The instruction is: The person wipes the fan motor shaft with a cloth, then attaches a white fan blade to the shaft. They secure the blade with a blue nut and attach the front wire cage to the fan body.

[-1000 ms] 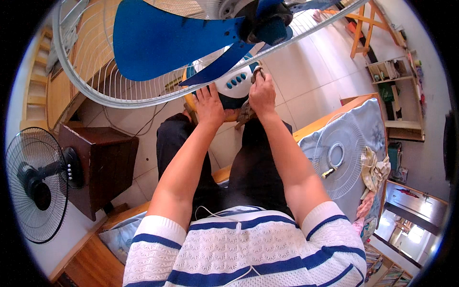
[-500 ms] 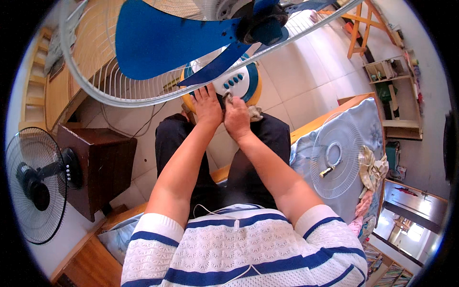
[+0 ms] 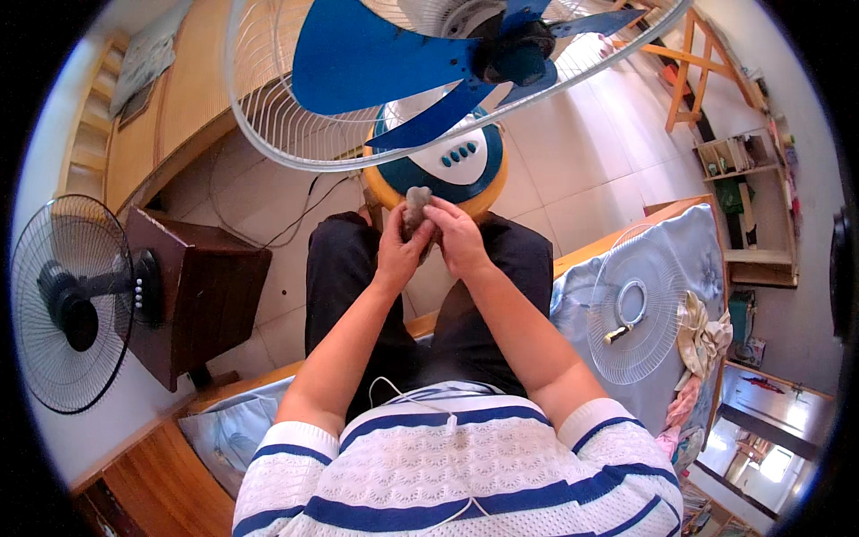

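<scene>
Between my knees, both hands are closed on a crumpled grey cloth (image 3: 417, 204). My left hand (image 3: 399, 251) grips its left side, and my right hand (image 3: 458, 238) pinches it from the right. Just beyond them stands the fan base (image 3: 488, 183), yellow-rimmed with a dark teal and white top and several teal buttons. Above it are the fan's blue blades (image 3: 376, 67), uncovered at the front, inside the white rear wire cage (image 3: 268, 148). My hands are apart from the base.
A detached wire grille (image 3: 601, 336) lies on the blue-covered bed at right, beside crumpled fabric (image 3: 701, 345). On the left are a black fan (image 3: 76, 309) and a dark brown cabinet (image 3: 201, 295). A cord (image 3: 291, 234) runs over the tiles. Shelves (image 3: 761, 215) stand far right.
Both hands have come back from the fan base toward me, and the cloth is now held between them. The view has shifted, so the surroundings sit differently in the picture.
</scene>
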A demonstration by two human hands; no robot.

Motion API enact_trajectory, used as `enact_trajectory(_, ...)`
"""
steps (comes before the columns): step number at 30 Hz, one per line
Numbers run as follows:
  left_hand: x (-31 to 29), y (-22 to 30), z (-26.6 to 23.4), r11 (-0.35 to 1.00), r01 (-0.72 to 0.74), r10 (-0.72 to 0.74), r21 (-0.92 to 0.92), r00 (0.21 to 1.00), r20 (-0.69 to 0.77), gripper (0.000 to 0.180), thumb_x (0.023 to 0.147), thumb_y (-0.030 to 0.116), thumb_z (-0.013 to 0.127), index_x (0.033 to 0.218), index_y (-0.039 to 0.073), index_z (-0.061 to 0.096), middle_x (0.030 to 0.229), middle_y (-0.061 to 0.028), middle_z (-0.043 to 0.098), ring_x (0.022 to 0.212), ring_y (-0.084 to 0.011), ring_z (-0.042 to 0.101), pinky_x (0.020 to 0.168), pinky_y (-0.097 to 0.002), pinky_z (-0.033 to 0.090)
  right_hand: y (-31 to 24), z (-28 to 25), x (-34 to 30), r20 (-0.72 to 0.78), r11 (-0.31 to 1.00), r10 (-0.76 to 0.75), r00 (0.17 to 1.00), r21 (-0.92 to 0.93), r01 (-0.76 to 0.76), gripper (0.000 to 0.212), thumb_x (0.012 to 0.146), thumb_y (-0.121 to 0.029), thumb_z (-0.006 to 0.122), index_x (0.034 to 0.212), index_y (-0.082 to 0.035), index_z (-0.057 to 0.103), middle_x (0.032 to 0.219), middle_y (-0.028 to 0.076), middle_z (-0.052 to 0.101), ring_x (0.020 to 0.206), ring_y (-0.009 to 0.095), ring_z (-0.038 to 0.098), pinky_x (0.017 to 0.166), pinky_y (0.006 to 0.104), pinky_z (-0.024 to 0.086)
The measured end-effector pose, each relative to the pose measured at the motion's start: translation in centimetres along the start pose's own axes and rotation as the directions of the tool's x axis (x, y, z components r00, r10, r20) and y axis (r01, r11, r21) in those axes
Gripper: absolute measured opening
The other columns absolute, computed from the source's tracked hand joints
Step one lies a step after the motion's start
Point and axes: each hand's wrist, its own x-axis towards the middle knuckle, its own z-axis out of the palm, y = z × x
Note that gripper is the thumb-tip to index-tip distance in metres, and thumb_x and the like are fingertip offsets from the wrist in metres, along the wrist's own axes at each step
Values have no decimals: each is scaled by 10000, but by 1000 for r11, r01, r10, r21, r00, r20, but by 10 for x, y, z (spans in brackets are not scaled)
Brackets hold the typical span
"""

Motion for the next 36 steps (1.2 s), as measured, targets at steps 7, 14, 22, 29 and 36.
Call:
enact_trajectory(7, -1, -15, -19, 993, 94, -91, 69, 995, -43, 280, 963, 265, 526, 999, 5, 627, 857, 16, 619, 798, -73, 546, 720, -220, 453, -12, -14, -7, -13, 997, -36, 999, -64, 35, 235, 915, -111, 547, 1102, 21, 603, 1041, 83, 641, 929, 149, 615, 836, 269, 490)
enact_trajectory(14, -5, 3, -32, 837, 454, -438, -305, 891, 123, 327, 936, 278, 560, 1100, -4, 566, 1028, -58, 621, 929, -149, 584, 808, -291, 462, -23, -26, -18, 131, 990, 43, 990, -137, -25, 189, 900, -78, 534, 1039, 16, 622, 963, 65, 638, 879, 142, 610, 803, 270, 504)
enact_trajectory(22, -1, 1, -40, 634, 273, -398, -723, 918, -2, 243, 907, 162, 552, 1118, 43, 536, 1017, -47, 599, 959, -202, 586, 851, -353, 469, -28, -85, 47, 31, 476, -621, 783, -779, 408, 306, 845, -74, 519, 1143, -17, 562, 1061, 107, 619, 940, 221, 607, 845, 313, 476)
enact_trajectory(29, 54, -9, -18, 986, -133, 109, -98, 969, -221, 238, 893, 79, 598, 1109, 70, 499, 1049, -36, 579, 971, -131, 555, 854, -276, 443, -64, -92, 111, 92, 181, -713, 695, -934, 309, 423, 877, -223, 416, 1260, -56, 478, 1321, 191, 461, 1239, 341, 418, 1045, 408, 322)
enact_trajectory(36, 75, -31, 0, 423, -324, 503, 846, 861, 78, 503, 815, 42, 607, 1302, 100, 496, 1258, -115, 548, 1219, -330, 455, 979, -426, 345, -55, -86, 143, 11, 161, -701, 713, -971, 174, 467, 930, -351, 376, 1282, -60, 477, 1379, 147, 433, 1301, 305, 372, 1040, 482, 274)
